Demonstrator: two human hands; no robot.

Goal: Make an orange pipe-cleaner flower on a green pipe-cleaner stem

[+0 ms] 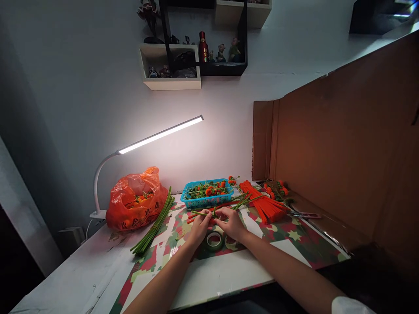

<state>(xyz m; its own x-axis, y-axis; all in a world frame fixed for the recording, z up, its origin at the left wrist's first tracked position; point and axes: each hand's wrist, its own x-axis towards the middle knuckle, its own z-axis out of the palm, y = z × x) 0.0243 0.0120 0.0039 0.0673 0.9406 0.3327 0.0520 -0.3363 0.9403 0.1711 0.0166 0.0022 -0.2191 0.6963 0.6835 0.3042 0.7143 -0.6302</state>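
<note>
My left hand (200, 226) pinches a thin green stem (197, 213) whose end sticks out to the left past my fingers. Close beside it, my right hand (231, 224) has its fingers pressed together at the same small green piece, partly hidden by the fingers. Just below both hands, a roll of green tape (209, 247) lies flat on the patterned cover. Behind them, red strips (193, 218) and green stems (241, 201) lie across the table. A blue basket (207, 203) with orange-red flowers and green stems stands beyond.
An orange plastic bag (131, 213) and a bundle of green stems (153, 231) lie left. At right are red strips (266, 207), scissors (309, 215), more orange flowers (278, 189) and a tall cardboard wall (340, 144). A lit lamp (160, 135) arches over the back left.
</note>
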